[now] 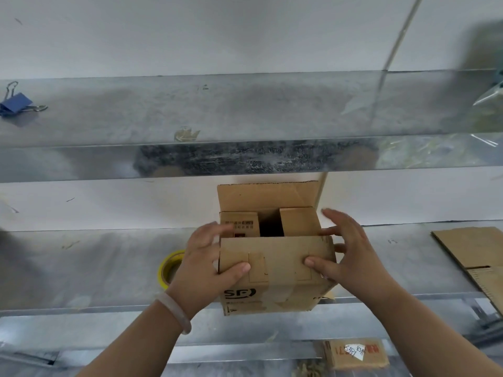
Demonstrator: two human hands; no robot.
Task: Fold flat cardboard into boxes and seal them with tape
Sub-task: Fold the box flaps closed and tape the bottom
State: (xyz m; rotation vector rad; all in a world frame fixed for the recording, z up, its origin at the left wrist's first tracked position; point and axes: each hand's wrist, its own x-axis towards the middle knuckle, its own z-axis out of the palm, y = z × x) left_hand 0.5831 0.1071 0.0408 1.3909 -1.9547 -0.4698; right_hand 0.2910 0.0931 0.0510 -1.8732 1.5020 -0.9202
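A small brown cardboard box [275, 292] with a black logo stands at the front edge of a metal shelf [109, 268]. Its far flap [266, 195] stands up, the two side flaps are folded inward, and the near flap [276, 257] is bent over the top. My left hand [206, 259] grips the box's left side, thumb pressing on the near flap. My right hand [351, 254] holds the right side, thumb on the same flap, fingers spread. A yellow tape roll [167, 268] lies just left of the box, partly hidden by my left hand.
Flat cardboard sheets [473, 251] lie on the shelf at the right. An upper metal shelf [245, 112] carries a blue binder clip [16, 104] at the left. Below, a cardboard piece [353, 352] with red print lies on a lower level.
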